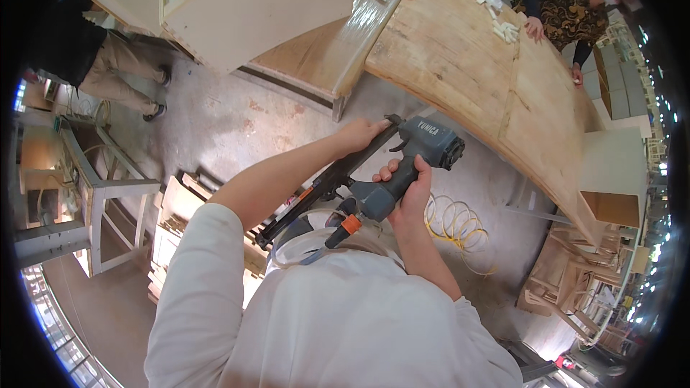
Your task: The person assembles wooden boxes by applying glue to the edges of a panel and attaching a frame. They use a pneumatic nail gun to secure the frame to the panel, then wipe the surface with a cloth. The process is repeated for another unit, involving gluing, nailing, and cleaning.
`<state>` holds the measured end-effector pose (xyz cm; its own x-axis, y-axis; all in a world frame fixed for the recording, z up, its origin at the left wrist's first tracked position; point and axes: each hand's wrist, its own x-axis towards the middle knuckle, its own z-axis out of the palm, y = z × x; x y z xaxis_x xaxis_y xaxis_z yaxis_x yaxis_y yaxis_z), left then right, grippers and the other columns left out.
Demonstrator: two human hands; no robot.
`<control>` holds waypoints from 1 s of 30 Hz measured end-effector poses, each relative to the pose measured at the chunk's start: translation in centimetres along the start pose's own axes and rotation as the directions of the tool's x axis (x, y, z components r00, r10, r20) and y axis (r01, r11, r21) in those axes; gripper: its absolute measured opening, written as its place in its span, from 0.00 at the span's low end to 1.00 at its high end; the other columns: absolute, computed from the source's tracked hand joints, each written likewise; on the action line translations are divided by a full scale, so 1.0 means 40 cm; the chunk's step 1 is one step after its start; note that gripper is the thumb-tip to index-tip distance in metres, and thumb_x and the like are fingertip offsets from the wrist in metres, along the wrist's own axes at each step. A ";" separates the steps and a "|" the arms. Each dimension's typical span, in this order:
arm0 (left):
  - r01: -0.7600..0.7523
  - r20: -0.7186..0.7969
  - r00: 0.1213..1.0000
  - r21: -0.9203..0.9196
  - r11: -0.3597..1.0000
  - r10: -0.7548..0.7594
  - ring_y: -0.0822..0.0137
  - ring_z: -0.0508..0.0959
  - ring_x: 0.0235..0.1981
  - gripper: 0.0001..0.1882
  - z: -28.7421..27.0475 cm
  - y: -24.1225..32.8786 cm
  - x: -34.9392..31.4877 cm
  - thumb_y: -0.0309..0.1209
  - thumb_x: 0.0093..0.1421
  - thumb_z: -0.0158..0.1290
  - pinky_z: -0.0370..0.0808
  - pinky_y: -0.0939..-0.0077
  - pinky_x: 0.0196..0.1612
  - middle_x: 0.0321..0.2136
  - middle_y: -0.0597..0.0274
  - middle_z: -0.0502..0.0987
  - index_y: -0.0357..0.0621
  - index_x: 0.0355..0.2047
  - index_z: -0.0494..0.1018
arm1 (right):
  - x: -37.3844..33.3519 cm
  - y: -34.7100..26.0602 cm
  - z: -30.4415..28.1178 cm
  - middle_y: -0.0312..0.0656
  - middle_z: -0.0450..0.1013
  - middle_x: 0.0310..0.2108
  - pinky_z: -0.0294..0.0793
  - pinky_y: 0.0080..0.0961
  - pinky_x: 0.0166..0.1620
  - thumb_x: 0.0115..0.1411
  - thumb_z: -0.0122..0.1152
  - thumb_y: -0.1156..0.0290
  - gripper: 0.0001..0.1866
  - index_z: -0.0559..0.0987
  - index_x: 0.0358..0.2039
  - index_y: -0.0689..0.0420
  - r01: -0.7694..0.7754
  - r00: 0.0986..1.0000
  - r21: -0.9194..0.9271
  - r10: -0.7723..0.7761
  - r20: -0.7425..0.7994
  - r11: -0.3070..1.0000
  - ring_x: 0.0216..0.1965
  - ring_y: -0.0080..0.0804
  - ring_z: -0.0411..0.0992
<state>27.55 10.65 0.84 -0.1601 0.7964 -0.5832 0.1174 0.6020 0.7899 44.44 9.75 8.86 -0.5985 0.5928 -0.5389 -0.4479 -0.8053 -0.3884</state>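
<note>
A dark grey pneumatic nail gun [431,140] is held in front of my chest, its long black magazine [305,205] slanting down to the left. Wrapped round the grip is my right hand [412,197], closed, with the thumb over the top. My left hand [361,135] is closed on the nose end of the magazine, though the undersides of its fingers are hidden. An orange coupling [351,224] joins the handle's base to an air hose [302,248], which loops against my white shirt.
Ahead to the right stands a large wooden workbench [445,43], with white gloves [505,30] on it and a person's hand [534,29] at its far edge. A pale cabinet panel [266,11] rests at the upper left, near another person's legs [122,65]. Coiled yellow hose [460,230] hangs at right.
</note>
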 end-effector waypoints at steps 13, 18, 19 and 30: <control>-0.024 -0.220 0.956 -0.713 0.700 -0.191 0.66 0.74 0.34 0.36 -0.144 -0.235 -0.354 0.64 0.62 0.25 0.69 0.70 0.41 0.37 0.59 0.76 0.47 0.46 0.68 | 0.078 -0.110 -0.184 0.40 0.66 0.23 0.70 0.35 0.39 0.56 0.49 0.59 0.14 0.66 0.28 0.59 0.126 0.981 0.312 -0.071 -0.181 0.942 0.26 0.34 0.67; -0.319 -0.517 0.823 -0.764 0.561 -0.236 0.64 0.73 0.32 0.32 -0.017 -0.197 -0.313 0.60 0.64 0.29 0.70 0.66 0.41 0.35 0.58 0.73 0.43 0.43 0.66 | 0.065 -0.083 -0.138 0.38 0.64 0.22 0.69 0.35 0.38 0.54 0.48 0.60 0.13 0.65 0.30 0.57 0.130 0.981 0.292 -0.080 -0.178 0.948 0.24 0.32 0.65; -0.372 -0.522 0.827 -0.786 0.493 -0.208 0.67 0.72 0.33 0.31 -0.009 -0.197 -0.303 0.60 0.64 0.31 0.70 0.69 0.38 0.35 0.61 0.71 0.44 0.43 0.66 | 0.061 -0.079 -0.124 0.38 0.64 0.22 0.70 0.34 0.38 0.54 0.49 0.61 0.12 0.65 0.31 0.56 0.124 0.983 0.278 -0.080 -0.164 0.953 0.23 0.31 0.65; -0.524 -0.657 0.744 -0.685 0.506 -0.118 0.67 0.69 0.35 0.27 -0.034 -0.105 -0.311 0.56 0.65 0.32 0.67 0.69 0.40 0.36 0.63 0.70 0.47 0.45 0.65 | 0.052 -0.009 -0.076 0.33 0.62 0.19 0.70 0.31 0.34 0.57 0.52 0.55 0.15 0.66 0.34 0.53 -0.067 0.996 0.251 0.080 -0.042 0.966 0.21 0.26 0.65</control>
<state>27.73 -1.88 5.03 -0.7771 0.4836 -0.4027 -0.5279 -0.1525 0.8355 45.39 11.27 5.60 -0.6042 0.5252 -0.5993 -0.5588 -0.8154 -0.1512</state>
